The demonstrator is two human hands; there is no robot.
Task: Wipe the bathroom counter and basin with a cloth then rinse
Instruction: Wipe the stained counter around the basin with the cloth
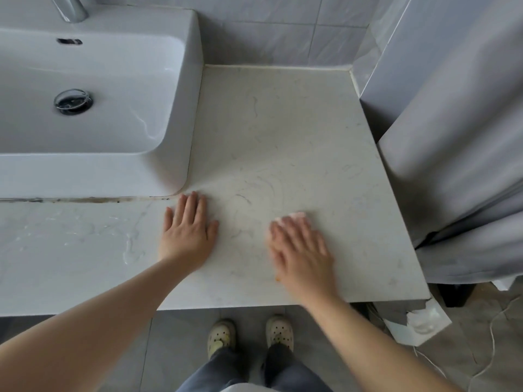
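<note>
A pale marble counter (pixel 283 131) fills the middle of the view, with a white basin (pixel 93 89) set on its left part. My left hand (pixel 188 230) rests flat on the counter just in front of the basin's near right corner, fingers straight. To its right, my right hand (pixel 300 247) presses a small pink cloth (pixel 295 215) flat onto the counter. The hand is blurred and covers most of the cloth; only its far edge shows past the fingertips. Wet streaks lie on the counter at the left.
A chrome tap (pixel 70 8) stands at the basin's back, and a round drain (pixel 73 101) sits in its bowl. Grey tiled wall runs behind. A grey curtain (pixel 458 154) hangs at the counter's right edge. My feet stand on the floor below the front edge.
</note>
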